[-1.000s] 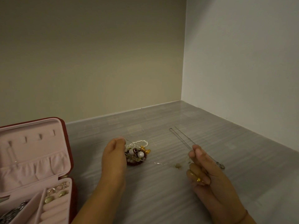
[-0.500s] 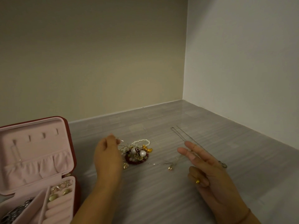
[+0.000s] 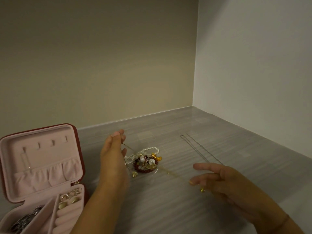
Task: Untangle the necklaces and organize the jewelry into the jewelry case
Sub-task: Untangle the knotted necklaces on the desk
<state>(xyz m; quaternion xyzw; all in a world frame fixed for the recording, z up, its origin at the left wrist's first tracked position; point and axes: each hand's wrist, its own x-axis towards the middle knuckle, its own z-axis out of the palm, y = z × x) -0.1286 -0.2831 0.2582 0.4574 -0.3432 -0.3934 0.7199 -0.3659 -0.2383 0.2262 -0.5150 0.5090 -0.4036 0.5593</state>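
Since a moment ago my left hand [image 3: 113,159] has drawn up toward the back wall, thumb and fingertips pinching a thin gold chain [image 3: 127,146] that runs down into the tangled pile of beads and pearls [image 3: 145,162] at centre frame. My right hand [image 3: 224,179], at lower right, has gone slack, with fingers straight and gripping nothing. With nothing steadying the pile, I judge that more pull could tighten the knot, drag the heap across the grey tabletop [image 3: 168,200] or snap the chain before anything reaches the open jewelry case [image 3: 43,154] at lower left.
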